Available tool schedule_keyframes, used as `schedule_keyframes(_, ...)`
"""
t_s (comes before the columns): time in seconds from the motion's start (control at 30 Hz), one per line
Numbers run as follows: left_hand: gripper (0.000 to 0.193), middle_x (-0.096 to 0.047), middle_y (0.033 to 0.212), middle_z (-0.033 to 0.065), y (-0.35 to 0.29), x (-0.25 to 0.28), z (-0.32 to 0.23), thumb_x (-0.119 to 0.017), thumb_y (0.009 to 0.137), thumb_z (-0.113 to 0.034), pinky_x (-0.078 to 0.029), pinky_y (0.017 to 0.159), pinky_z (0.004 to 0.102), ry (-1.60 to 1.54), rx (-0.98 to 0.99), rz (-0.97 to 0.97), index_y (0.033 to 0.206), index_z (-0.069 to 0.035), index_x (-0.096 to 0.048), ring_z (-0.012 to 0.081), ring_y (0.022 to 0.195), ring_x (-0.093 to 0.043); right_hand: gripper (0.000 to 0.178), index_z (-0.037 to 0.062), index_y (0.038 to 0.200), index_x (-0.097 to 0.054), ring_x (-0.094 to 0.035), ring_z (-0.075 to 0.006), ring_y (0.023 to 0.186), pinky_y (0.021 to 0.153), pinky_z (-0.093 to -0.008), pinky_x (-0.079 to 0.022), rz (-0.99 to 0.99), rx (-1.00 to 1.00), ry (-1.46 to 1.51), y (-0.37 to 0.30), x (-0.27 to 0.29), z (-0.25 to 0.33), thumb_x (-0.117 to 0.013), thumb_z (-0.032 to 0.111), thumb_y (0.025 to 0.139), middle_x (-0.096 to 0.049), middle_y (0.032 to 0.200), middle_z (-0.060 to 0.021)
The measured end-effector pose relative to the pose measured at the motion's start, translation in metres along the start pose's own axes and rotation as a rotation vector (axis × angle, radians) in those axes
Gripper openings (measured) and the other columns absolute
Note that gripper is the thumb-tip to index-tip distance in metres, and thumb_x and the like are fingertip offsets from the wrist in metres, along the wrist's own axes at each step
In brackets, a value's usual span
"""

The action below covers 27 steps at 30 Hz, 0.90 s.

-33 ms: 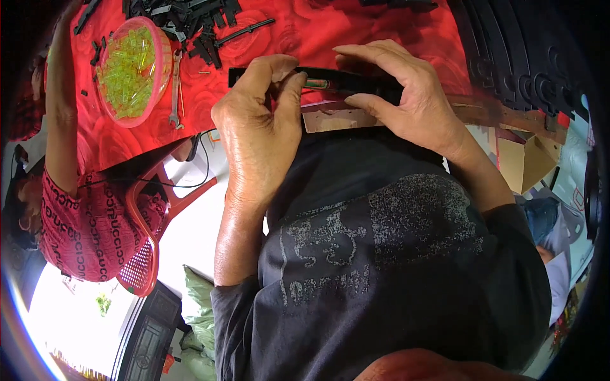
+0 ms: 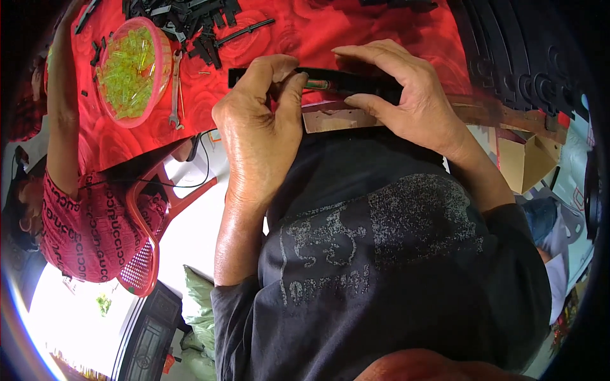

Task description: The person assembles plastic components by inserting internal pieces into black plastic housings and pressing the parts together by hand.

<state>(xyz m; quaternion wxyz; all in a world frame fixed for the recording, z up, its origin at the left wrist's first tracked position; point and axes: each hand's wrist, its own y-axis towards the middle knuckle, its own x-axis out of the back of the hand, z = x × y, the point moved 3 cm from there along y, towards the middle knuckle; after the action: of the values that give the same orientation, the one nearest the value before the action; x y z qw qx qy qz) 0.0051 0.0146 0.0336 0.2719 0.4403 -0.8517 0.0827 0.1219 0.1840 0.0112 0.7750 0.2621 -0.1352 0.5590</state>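
A long black bar (image 2: 349,80), which looks like a spirit level body, lies crosswise between my hands at the table's near edge. A small greenish vial (image 2: 317,84) with a reddish end shows in it. My left hand (image 2: 257,130) pinches the bar left of the vial, thumb and fingers closed. Around its right part curves my right hand (image 2: 416,98), thumb on the near side and fingers over the far side. The fingers partly cover the bar, and its right end is dark and hard to make out.
A pink basket (image 2: 166,63) of yellow-green vials stands left on the red cloth, beside a wrench (image 2: 175,95). Beyond lie black plastic parts (image 2: 190,19); long black strips (image 2: 502,51) hang right. A worn wooden edge (image 2: 340,120) borders the table. Another person's arm (image 2: 61,108) reaches in left.
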Motion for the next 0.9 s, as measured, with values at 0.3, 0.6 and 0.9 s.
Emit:
schedule_keyframes(0.3, 0.016, -0.073, 0.082, 0.0119, 0.01, -0.004, 0.002, -0.077, 0.087, -0.003, -0.054, 0.066, 0.0308, 0.067, -0.003, 0.05, 0.1, -0.002, -0.068, 0.0196, 0.071, -0.07, 0.048, 0.0077, 0.124, -0.07, -0.07, -0.0291, 0.111, 0.096, -0.037, -0.058, 0.015, -0.071, 0.067, 0.005, -0.004, -0.004, -0.086, 0.009, 0.079, -0.07, 0.123, -0.0145)
schedule_keyframes(0.6, 0.014, -0.068, 0.076, 0.0102, 0.005, -0.004, 0.002, -0.079, 0.085, -0.004, -0.052, 0.062, 0.0335, 0.081, -0.022, -0.018, 0.086, -0.003, -0.065, 0.0216, 0.065, -0.066, 0.032, 0.0068, 0.111, -0.075, -0.069, -0.0265, 0.109, 0.096, -0.0368, -0.058, 0.002, 0.02, 0.068, 0.004, -0.004, -0.001, -0.083, 0.005, 0.08, -0.061, 0.139, -0.014)
schedule_keyframes(0.9, 0.011, -0.069, 0.075, 0.0102, 0.007, 0.0, -0.002, -0.081, 0.082, -0.008, -0.052, 0.062, 0.0352, 0.176, -0.07, 0.006, 0.089, -0.004, -0.073, 0.0249, 0.063, -0.065, 0.032, 0.0078, 0.111, -0.075, -0.064, -0.0296, 0.11, 0.092, -0.0393, -0.056, 0.0, 0.195, -0.26, 0.005, -0.013, 0.006, -0.081, 0.014, 0.08, -0.062, 0.136, -0.0118)
